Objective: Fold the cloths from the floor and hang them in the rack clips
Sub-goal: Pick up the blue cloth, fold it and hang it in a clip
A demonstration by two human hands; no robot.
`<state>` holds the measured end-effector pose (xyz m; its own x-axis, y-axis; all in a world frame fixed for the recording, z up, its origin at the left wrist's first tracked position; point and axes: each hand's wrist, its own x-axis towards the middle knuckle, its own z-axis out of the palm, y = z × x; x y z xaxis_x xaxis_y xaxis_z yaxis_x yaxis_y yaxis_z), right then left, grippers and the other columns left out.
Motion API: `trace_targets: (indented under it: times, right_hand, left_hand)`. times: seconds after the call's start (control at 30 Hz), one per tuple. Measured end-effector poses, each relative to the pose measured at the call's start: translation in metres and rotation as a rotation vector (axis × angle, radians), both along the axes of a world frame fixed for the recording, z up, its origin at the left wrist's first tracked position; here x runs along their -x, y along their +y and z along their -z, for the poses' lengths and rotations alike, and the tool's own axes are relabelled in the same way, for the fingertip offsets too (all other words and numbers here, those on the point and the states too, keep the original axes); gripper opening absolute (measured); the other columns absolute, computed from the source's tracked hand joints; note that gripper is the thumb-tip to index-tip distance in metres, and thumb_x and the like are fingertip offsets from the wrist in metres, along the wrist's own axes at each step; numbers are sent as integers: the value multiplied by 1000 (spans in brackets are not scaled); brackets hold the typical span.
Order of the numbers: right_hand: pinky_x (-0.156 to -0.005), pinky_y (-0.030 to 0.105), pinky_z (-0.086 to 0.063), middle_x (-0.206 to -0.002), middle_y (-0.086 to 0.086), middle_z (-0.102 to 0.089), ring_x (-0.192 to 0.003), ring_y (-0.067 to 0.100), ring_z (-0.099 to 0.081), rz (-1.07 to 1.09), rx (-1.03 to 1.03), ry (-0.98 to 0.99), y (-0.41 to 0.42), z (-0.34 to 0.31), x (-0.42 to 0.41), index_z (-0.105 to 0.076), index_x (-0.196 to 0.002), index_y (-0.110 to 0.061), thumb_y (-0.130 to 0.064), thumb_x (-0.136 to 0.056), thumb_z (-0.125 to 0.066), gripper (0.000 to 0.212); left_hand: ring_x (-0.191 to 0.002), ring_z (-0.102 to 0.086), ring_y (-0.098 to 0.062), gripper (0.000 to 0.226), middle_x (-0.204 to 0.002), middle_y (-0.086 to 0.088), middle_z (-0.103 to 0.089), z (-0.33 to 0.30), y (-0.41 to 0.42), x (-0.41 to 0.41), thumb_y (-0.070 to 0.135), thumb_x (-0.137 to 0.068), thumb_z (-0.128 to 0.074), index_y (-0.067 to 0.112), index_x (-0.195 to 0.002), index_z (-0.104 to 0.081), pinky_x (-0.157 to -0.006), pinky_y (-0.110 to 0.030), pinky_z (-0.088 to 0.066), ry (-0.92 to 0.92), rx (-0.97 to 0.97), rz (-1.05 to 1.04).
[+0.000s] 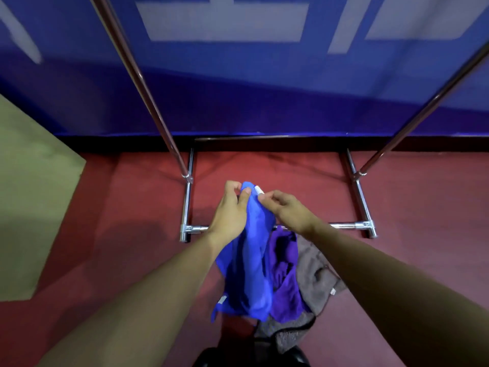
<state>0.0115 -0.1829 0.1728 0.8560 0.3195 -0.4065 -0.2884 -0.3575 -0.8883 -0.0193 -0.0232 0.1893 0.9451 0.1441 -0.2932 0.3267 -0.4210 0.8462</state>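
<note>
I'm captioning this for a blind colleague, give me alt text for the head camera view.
Two bare hands, left hand and right hand, hold up a blue cloth by its top edge above a red floor. Under it lie a purple cloth and a grey cloth, by the chrome rack base.

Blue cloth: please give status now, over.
Both hands, left and right, pinch blue cloth at top edge, hanging unfolded. Purple cloth and grey cloth on floor. Nothing blocking.
</note>
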Motion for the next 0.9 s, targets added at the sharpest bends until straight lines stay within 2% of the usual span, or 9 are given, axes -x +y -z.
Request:
trace_targets:
  times: [0.1,0.2,0.33,0.4,0.47,0.57,0.67,0.77,0.9]
  right_hand:
    - [-59,22,-42,-65,-8,-59,-58,4,-48,-83,1,13,0,-57,15,-64,-74,-15,-44,-94,-64,35]
    - [-58,25,-41,-64,-3,-61,-58,7,-48,-115,67,-16,-2,-113,32,-69,-72,-11,-48,-86,-72,39]
    - [-47,12,-38,-49,-12,-61,-39,-2,-49,-207,52,-46,-10,-177,63,-69,-74,-13,-27,-85,-78,20]
    - [-48,11,-39,-45,-15,-57,-39,-3,-47,-244,72,-80,-14,-192,79,-67,-75,-11,-19,-84,-80,18]
    - [-62,23,-48,-64,-12,-64,-57,-1,-53,-176,49,-152,-18,-199,93,-68,-87,-7,-20,-78,-85,23]
    - [-75,34,-52,-88,5,-68,-80,14,-60,-5,-147,-152,-27,-201,114,-59,-100,-5,-9,-79,-82,32]
    - [-80,34,-56,-102,16,-71,-89,23,-65,8,-311,49,-31,-207,145,-64,-111,1,-10,-84,-77,32]
    - [-79,32,-57,-97,18,-73,-82,22,-70,-115,-391,288,-35,-212,175,-72,-99,3,-19,-86,-73,25]
    - [-86,37,-58,-114,23,-70,-95,28,-72,-199,-496,406,-39,-219,207,-66,-117,6,-9,-92,-65,30]
  left_hand:
    - [-84,-53,-24,15,-98,-4,-57,-54,0,9,31,-108,-40,17,-111,-42,-68,-31,-34,-126,-10,-12]
    - [-82,-51,-25,12,-97,-5,-55,-105,5,23,26,-107,-42,14,-110,-42,-65,-30,-29,-237,-48,-19]
    - [-85,-53,-24,14,-96,-4,-57,-159,20,44,29,-107,-42,16,-110,-42,-69,-31,-32,-361,-48,-128]
    - [-88,-52,-21,12,-101,-4,-57,-183,30,53,27,-107,-43,16,-110,-42,-72,-28,-34,-414,-17,-182]
    - [-89,-49,-19,7,-105,-7,-53,-200,41,64,21,-107,-43,15,-110,-40,-74,-25,-37,-462,1,-216]
    - [-78,-47,-17,6,-100,-9,-52,-218,56,82,17,-106,-43,17,-110,-38,-61,-10,-37,-479,37,-302]
    - [-70,-48,-14,9,-91,-3,-54,-233,64,100,23,-106,-44,25,-113,-40,-62,-22,-42,-383,222,-422]
    - [-83,-52,-23,9,-99,-7,-58,-250,72,120,32,-101,-52,39,-105,-48,-75,-39,-44,-276,425,-435]
    - [-77,-52,-20,19,-95,-6,-56,-271,82,150,14,-103,-53,33,-100,-56,-72,-37,-46,-261,593,-339]
